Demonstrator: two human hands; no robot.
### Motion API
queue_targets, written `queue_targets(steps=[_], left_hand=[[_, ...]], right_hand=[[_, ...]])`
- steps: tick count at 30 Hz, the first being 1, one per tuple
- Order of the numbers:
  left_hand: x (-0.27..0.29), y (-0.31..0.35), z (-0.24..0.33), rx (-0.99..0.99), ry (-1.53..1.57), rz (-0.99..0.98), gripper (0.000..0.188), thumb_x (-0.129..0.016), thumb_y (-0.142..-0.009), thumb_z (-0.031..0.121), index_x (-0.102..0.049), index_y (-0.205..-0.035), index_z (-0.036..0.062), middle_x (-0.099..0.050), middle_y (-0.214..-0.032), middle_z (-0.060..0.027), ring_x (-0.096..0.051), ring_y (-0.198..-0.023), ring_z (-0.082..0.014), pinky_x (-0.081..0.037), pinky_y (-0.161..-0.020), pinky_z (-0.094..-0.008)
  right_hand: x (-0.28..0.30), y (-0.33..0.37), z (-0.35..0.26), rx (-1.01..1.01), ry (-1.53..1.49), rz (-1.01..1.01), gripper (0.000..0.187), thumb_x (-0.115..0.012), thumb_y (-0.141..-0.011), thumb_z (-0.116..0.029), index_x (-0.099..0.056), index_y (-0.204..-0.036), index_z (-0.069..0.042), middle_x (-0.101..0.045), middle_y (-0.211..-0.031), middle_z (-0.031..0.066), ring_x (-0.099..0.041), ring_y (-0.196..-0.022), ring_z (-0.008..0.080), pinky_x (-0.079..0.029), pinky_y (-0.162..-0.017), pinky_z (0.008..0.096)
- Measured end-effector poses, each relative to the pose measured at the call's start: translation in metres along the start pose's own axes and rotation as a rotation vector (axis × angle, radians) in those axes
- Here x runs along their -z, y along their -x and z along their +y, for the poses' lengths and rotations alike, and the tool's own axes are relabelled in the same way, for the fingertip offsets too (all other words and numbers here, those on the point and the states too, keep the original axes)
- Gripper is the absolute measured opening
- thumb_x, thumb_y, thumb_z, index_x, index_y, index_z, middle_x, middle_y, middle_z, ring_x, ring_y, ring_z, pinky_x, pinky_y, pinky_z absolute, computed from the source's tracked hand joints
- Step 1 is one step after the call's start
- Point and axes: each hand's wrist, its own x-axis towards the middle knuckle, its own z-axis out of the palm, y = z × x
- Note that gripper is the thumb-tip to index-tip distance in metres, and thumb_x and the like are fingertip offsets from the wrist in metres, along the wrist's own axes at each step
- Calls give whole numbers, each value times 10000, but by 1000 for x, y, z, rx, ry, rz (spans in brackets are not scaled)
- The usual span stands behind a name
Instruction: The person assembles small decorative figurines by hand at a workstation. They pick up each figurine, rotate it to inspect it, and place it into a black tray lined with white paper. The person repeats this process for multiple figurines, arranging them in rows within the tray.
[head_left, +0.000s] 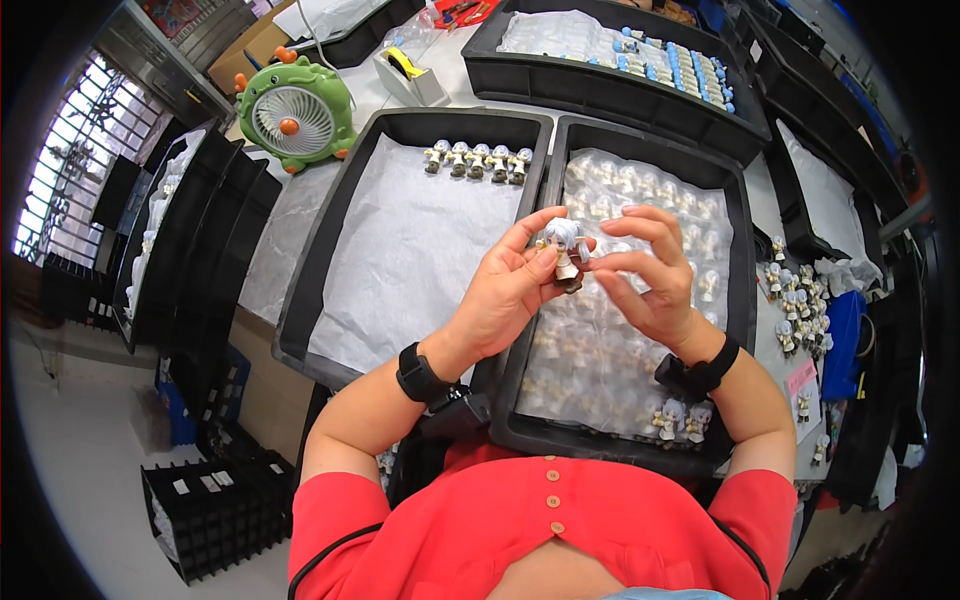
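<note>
Between thumb and fingers my left hand (515,285) grips a small figurine (563,245) with pale silver hair, a white outfit and a dark base. It is held upright above the gap between two black trays. My right hand (648,272) is beside it, fingers spread and curved, the fingertips close to the figurine's side; whether they touch it I cannot tell. Several similar figurines (480,160) stand in a row at the far end of the paper-lined left tray (345,165). In the right tray (745,250), rows of figurines lie under a translucent sheet (590,345), with two uncovered figurines (682,420) at its near right corner.
A green fan (293,118) and a tape dispenser (412,80) stand at the back left. Behind the trays sits another black tray (590,80) of blue-and-white pieces. Loose figurines (798,305) crowd the right side by a blue bin (848,345). Stacked trays (205,235) stand left.
</note>
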Motion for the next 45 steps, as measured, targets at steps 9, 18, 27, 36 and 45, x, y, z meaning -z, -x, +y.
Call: queue_targets(steps=[9,18,27,36,45], left_hand=[[-2,0,0,-3,0,6,498,-520,-936,176,-297,-1373,90,-558,-1186,-134,-568,-1075,-212,-446,-941,-372],[-4,4,-1,21,-37,66,370,-516,-923,99,-351,-1255,100,-524,-1223,-165,-556,-1103,-273,-450,-944,-406],[-7,3,-3,46,-112,63,350,-552,-880,94,-384,-1187,106,-449,-1307,-222,-514,-1160,-347,-436,-968,-430],[-10,1,-10,92,-190,108,571,-562,-888,91,-295,-1393,71,-434,-1353,-136,-500,-1194,-272,-439,-968,-378],[-9,-2,-20,159,-199,100,529,-540,-896,74,-316,-1372,25,-432,-1351,-152,-501,-1188,-289,-409,-1006,-399]], right_hand=[[-4,1,0,-217,-197,27,96,-663,-779,-55,-631,-870,-61,-617,-981,81,-549,-976,269,-430,-859,371],[12,-16,-7,-234,-331,104,85,-673,-770,-49,-637,-846,-35,-640,-821,83,-617,-780,234,-473,-700,314],[174,14,53,-815,102,-158,182,-597,-838,-158,-637,-885,13,-672,-799,62,-600,-711,111,-475,-665,264],[184,144,49,-1150,434,-713,203,-700,-660,-173,-621,-740,-3,-634,-682,152,-624,-664,285,-491,-626,360],[180,188,25,-1397,332,-508,246,-672,-604,-75,-571,-806,22,-630,-760,200,-628,-710,334,-499,-633,374]])
